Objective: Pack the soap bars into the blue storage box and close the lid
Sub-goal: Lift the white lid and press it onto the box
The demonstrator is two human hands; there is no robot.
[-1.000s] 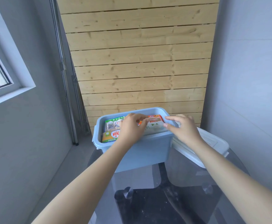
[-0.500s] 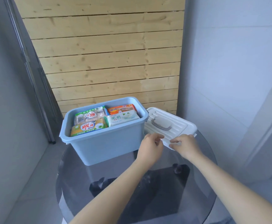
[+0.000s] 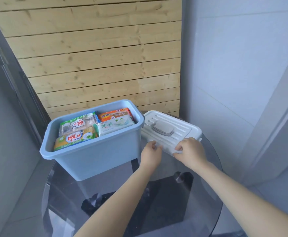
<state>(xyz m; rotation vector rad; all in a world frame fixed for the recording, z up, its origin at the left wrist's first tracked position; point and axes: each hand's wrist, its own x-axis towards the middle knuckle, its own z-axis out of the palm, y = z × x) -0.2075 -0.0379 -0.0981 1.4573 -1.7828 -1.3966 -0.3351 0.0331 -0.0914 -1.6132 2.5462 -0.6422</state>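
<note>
The blue storage box (image 3: pixel 95 159) stands on a round glass table (image 3: pixel 199 194), its top uncovered. Several wrapped soap bars (image 3: pixel 81 132) fill it to near the rim. Right of the box lies the white lid (image 3: pixel 174 127) with a grey handle, tilted against the box's right side. My left hand (image 3: pixel 151 155) pinches the lid's near edge at its left part. My right hand (image 3: pixel 190 151) grips the same near edge further right.
A wooden slat wall (image 3: pixel 97 57) rises behind the table. A grey wall (image 3: pixel 233 65) stands close on the right and a dark metal frame (image 3: pixel 20 86) on the left. The table's dark base shows through the glass.
Both hands left the soap in the box and moved right to the lid's near edge, where they now grip it. The camera view turned right and down.
</note>
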